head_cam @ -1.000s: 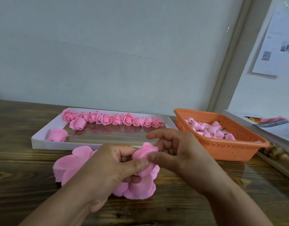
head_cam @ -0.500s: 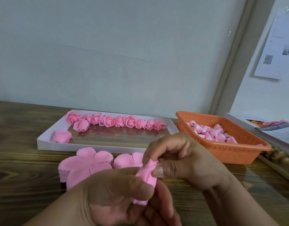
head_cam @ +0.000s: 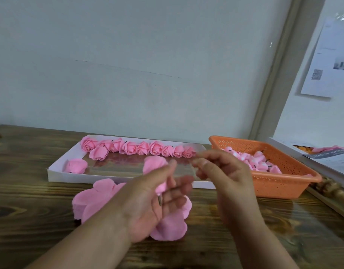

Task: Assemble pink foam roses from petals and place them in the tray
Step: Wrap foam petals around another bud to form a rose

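Note:
My left hand (head_cam: pixel 157 199) holds a rolled pink foam rose (head_cam: pixel 154 165) between thumb and fingers, lifted over the near edge of the white tray (head_cam: pixel 56 172); the hand is blurred. My right hand (head_cam: pixel 223 171) hovers just right of it with loosely curled fingers, apart from the rose and holding nothing that I can see. A row of finished roses (head_cam: pixel 140 148) lines the tray's far side, and one more rose (head_cam: pixel 77 166) lies at its left end. Flat flower-shaped petal cutouts lie on the table, one stack (head_cam: pixel 93 199) at the left and one cutout (head_cam: pixel 171 226) under my left hand.
An orange perforated basket (head_cam: pixel 283 183) at the right holds several small pink buds (head_cam: pixel 252 160) with dark stems. Beyond it, at the table's right edge, lie papers (head_cam: pixel 334 160). The wooden table (head_cam: pixel 31 220) meets a pale wall behind the tray.
Both hands rose from the table toward the tray. My right hand let go of the rose and drew away to the right; my left hand keeps the rose.

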The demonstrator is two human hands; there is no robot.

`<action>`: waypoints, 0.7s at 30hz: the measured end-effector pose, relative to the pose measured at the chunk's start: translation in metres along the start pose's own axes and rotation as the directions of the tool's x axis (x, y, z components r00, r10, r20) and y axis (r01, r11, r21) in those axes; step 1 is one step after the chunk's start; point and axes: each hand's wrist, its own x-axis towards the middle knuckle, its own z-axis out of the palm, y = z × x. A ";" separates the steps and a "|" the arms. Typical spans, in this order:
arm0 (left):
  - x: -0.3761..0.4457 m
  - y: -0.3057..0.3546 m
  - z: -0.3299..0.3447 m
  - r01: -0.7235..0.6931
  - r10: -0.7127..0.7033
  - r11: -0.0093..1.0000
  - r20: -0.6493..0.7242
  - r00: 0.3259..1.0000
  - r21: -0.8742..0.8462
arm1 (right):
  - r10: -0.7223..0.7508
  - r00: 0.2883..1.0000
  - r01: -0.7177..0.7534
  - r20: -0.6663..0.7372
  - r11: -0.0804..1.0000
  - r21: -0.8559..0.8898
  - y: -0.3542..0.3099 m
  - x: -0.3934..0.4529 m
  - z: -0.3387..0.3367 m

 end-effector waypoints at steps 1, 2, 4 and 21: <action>-0.001 -0.006 -0.019 0.048 -0.047 0.988 0.012 0.999 -0.147 | -0.080 0.996 0.077 -0.037 0.995 -0.069 0.001 -0.005 0.003; 0.006 0.014 -0.010 0.126 -0.127 0.979 0.004 0.992 -0.160 | -0.169 0.986 0.168 0.008 0.972 -0.163 0.001 -0.011 0.009; 0.005 0.019 0.004 0.092 -0.100 0.985 -0.041 0.994 -0.149 | -0.333 0.922 0.384 0.197 0.855 -0.349 0.006 -0.024 0.023; -0.001 0.014 0.011 0.274 -0.262 0.942 0.083 0.961 -0.194 | -0.261 0.965 0.228 0.011 0.818 -0.528 0.006 -0.032 0.045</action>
